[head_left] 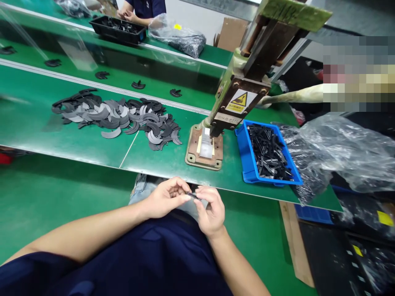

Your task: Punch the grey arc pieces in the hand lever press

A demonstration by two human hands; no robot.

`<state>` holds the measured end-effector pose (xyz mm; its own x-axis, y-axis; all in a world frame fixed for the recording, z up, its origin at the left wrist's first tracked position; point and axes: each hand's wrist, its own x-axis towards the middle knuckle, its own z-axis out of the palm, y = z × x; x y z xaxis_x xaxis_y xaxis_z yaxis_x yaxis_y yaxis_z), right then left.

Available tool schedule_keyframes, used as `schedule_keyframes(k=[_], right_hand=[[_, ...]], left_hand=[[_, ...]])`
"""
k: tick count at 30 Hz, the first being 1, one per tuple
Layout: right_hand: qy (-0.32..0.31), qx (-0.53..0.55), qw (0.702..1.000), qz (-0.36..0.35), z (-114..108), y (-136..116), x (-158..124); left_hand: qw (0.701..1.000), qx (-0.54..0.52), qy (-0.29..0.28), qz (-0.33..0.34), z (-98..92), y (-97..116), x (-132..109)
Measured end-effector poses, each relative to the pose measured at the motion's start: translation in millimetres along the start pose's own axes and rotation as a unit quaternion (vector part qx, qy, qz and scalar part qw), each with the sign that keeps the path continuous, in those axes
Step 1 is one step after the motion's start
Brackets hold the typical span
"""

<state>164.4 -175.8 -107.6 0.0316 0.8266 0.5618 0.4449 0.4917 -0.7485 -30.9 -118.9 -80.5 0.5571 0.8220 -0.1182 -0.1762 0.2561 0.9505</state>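
Observation:
My left hand and my right hand meet over my lap, just below the table's front edge. Both pinch a small thin black part between their fingertips. Ahead on the green table stands a hand press with its brown base plate and a pale fixture under the ram. To its right a blue bin holds several thin black parts. To its left lies a pile of black and grey crescent-shaped pieces.
Clear plastic bags of dark parts lie at the right. A green conveyor belt carries single crescent pieces behind. Farther back sit a black tray, another bag, and a second person's hands. A cardboard strip lies on the floor.

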Motion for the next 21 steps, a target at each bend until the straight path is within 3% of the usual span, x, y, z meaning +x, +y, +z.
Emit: schedule_keyframes(k=[6,15,21], right_hand=[[-0.004,0.013,1.0,-0.008,-3.2,5.6,1.5],[-0.012,0.024,1.0,-0.016,-5.3,9.4,5.1],[-0.034,0.004,0.999,-0.015,-8.3,5.7,13.8]], left_hand=[[0.988,0.129,-0.008,0.087,-3.8,3.2,-2.1],[0.948,0.227,-0.023,0.22,-10.8,-0.3,2.6],[0.89,0.319,-0.078,0.317,-18.3,13.1,12.8]])
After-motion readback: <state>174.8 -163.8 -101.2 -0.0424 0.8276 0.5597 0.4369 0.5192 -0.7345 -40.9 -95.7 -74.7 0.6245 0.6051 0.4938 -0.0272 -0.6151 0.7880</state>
